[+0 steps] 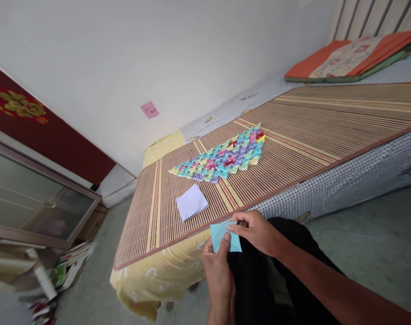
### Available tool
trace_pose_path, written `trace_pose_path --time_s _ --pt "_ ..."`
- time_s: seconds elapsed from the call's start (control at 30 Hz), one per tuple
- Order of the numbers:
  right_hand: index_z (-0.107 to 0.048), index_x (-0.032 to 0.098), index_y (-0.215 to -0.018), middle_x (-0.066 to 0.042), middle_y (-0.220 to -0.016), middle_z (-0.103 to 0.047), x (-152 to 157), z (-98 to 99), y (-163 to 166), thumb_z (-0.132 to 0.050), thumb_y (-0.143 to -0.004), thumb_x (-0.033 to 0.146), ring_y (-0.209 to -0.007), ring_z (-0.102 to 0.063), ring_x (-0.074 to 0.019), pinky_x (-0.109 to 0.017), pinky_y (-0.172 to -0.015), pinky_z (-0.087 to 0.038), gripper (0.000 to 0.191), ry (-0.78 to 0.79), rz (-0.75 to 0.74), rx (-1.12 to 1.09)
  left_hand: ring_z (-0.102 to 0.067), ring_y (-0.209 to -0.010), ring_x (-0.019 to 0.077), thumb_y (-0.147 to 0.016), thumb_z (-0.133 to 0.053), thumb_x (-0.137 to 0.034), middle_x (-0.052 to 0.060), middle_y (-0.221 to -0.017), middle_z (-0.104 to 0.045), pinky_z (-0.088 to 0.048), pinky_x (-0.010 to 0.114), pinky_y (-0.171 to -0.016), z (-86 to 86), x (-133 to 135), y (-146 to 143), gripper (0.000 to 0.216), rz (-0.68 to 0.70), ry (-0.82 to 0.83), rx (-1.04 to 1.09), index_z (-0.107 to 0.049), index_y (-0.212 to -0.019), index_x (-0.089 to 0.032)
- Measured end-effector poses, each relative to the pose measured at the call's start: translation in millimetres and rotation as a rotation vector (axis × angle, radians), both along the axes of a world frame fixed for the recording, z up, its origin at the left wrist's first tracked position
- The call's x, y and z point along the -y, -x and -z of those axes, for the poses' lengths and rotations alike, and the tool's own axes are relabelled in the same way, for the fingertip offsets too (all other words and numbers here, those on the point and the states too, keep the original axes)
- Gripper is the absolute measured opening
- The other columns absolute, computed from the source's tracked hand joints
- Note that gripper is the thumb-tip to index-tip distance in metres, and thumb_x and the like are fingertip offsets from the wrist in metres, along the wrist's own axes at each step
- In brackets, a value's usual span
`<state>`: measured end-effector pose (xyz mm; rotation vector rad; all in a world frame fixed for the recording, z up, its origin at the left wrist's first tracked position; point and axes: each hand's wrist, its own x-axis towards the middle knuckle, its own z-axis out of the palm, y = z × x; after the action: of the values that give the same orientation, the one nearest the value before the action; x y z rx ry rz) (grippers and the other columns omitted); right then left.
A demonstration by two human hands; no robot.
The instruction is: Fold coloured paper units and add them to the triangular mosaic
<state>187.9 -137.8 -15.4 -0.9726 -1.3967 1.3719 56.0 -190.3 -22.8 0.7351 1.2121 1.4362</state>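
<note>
A small light-blue square of paper [218, 231] is held between both hands, over my lap by the bed's near edge. From below, my left hand [219, 264] pinches it with the thumb flat on its face. At its upper right edge, my right hand [254, 230] grips it between thumb and fingers. Just beyond lies a stack of pale lilac paper squares [192, 202] on the mat. Farther back rests a triangular piece made of many folded papers [222, 158] in blue, purple, yellow, pink and red.
A striped woven mat [287, 135] covers the bed, with a yellow cloth [165, 266] hanging at its end. Folded orange bedding [354, 56] lies at the far right. A glass-fronted cabinet [39, 198] stands at left, with clutter [53, 275] on the floor below.
</note>
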Motion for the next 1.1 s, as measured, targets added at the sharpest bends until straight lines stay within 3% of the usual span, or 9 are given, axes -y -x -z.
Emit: trace_pose_path --time_s 0.13,0.3,0.47,0.73,1.1 --pt "-0.066 0.015 -0.066 0.000 -0.061 -0.056 -4.3 4.5 -5.0 -0.068 -0.078 0.039 -0.059 -0.049 -0.0140 -0.026 -0.055 -0.037 0.026 -0.003 -0.005 0.008 -0.068 -0.071 0.0194 -0.076 -0.083 -0.033 0.006 -0.080 -0.078 -0.052 0.030 -0.074 2.2 0.0 1.5 0.025 0.052 0.001 0.030 -0.080 -0.090 -0.013" --pt "-0.066 0.015 -0.067 0.002 -0.058 -0.053 -8.9 9.3 -10.6 -0.072 -0.076 0.040 -0.056 -0.045 -0.0123 -0.026 -0.054 -0.035 0.027 0.011 0.019 -0.005 -0.069 -0.074 0.0206 -0.071 -0.086 -0.029 0.007 -0.081 -0.078 -0.052 0.031 -0.077 0.5 -3.8 -1.6 0.028 0.076 0.004 0.114 -0.080 -0.093 -0.013" --pt "-0.061 0.017 -0.064 0.002 -0.059 -0.053 -10.7 11.4 -10.1 -0.070 -0.080 0.047 -0.058 -0.047 -0.0130 -0.027 -0.057 -0.038 0.035 0.016 0.011 -0.042 -0.071 -0.078 0.0229 -0.063 -0.090 -0.027 0.008 -0.076 -0.077 -0.053 0.031 -0.077 -4.7 -6.8 -3.8 0.024 0.109 0.084 0.262 -0.080 -0.080 -0.013" --pt "-0.056 0.018 -0.061 0.005 -0.054 -0.046 -11.5 21.6 -2.1 -0.076 -0.073 0.056 -0.052 -0.040 -0.0102 -0.024 -0.050 -0.030 0.045 0.074 -0.007 -0.055 -0.072 -0.075 0.0239 -0.061 -0.092 -0.034 0.008 -0.070 -0.075 -0.053 0.032 -0.074 1.1 -7.6 -1.0 0.030 0.130 0.122 0.230 -0.078 -0.075 -0.012" --pt "-0.055 0.019 -0.067 0.003 -0.054 -0.057 -11.2 37.6 0.3 -0.080 -0.070 0.054 -0.054 -0.055 -0.0137 -0.026 -0.057 -0.044 0.044 0.141 -0.121 -0.113 -0.069 -0.068 0.0200 -0.060 -0.092 -0.034 0.008 -0.074 -0.076 -0.051 0.028 -0.066 6.4 -10.1 8.4 0.034 0.084 0.121 0.193 -0.081 -0.082 -0.012"
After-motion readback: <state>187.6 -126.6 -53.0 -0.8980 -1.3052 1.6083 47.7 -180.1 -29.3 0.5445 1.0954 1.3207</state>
